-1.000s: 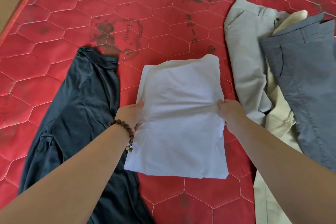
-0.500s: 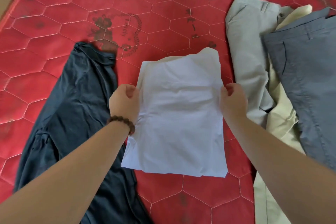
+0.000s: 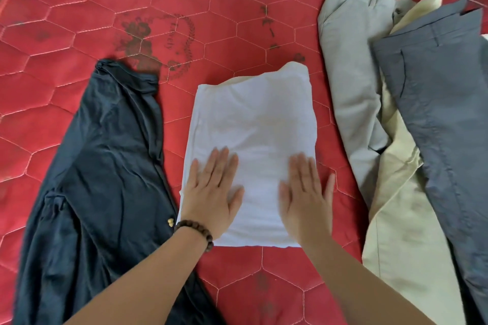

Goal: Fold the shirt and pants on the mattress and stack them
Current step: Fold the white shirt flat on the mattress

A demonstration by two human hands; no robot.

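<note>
Both hands, left hand [image 3: 211,192] & right hand [image 3: 303,198], flat on white shirt [image 3: 253,119]; right blurred.

The right hand [image 3: 307,192] is smeared with blur, its fingers indistinct; both forearms run off the bottom edge; the dark shirt [image 3: 100,179] is cut off at the bottom, partly hidden under the left forearm; the grey-blue pants [image 3: 443,113] leave by the right edge; the cream garment [image 3: 401,219] lies mostly buried beneath them.
</note>
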